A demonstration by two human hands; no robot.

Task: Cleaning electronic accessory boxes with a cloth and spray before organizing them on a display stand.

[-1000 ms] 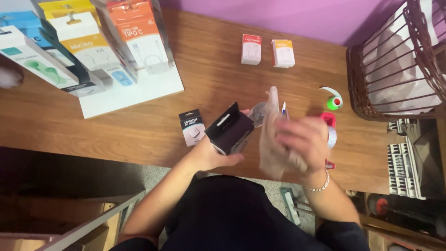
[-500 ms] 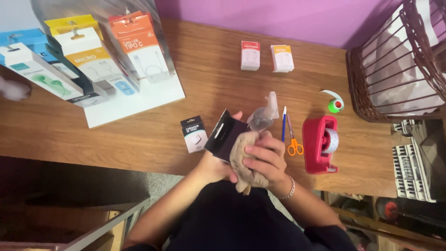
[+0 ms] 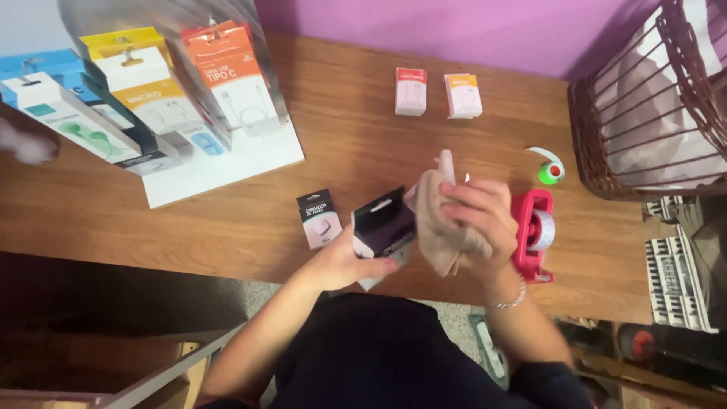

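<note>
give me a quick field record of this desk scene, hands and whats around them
left hand: holds a small dark box
right hand: grips a beige cloth against the box
tape dispenser: red, right of the hands
small packet: flat on the desk, left of the box
two small boxes: near the purple wall
wire basket: far right

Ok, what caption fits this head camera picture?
Left hand holds a dark box while right hand rubs it with a cloth.
</note>
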